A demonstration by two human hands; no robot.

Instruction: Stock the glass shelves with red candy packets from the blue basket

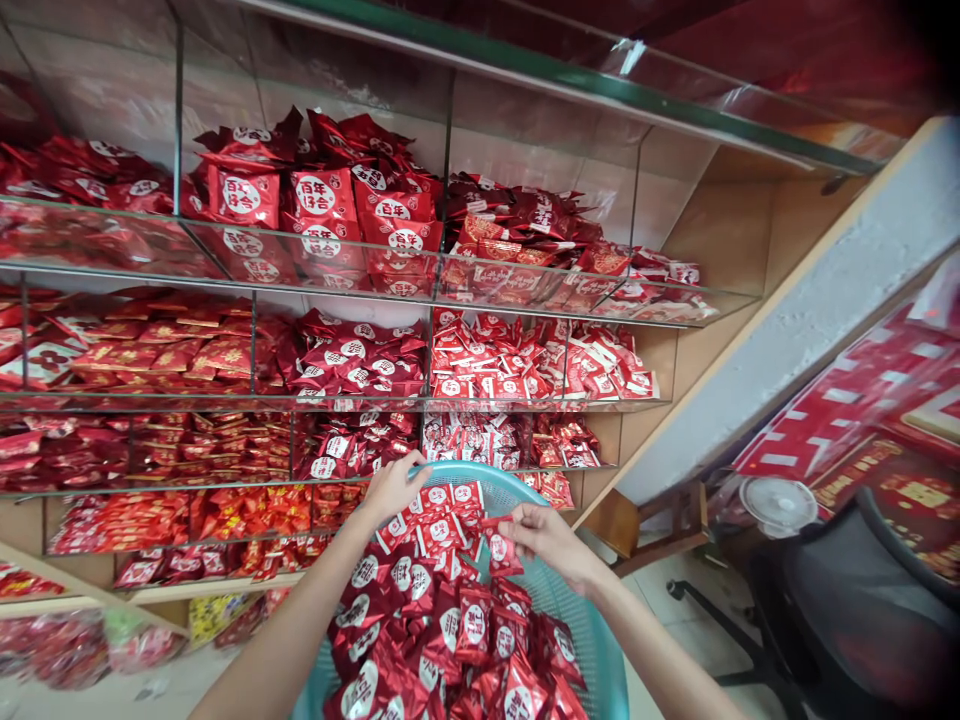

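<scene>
A teal plastic basket [611, 640] full of small red packets is in front of me, below the shelves. My left hand [397, 490] is closed over its far left rim, the thumb lying along the edge. Inside the basket on the right, my right hand [538, 540] pinches a small red packet [501, 553] with a white label. Lighter red packets [439, 535] lie at the basket's far end. Darker red packets [450, 640] with white oval labels fill the nearer part.
Glass-fronted shelves [360, 404] rise ahead, their dividers separating heaps of red packets [322, 210]. A glass shelf edge [600, 85] juts out above. To the right stand a black office chair [847, 610], a lidded plastic tub [778, 505] and a wooden stool [664, 530].
</scene>
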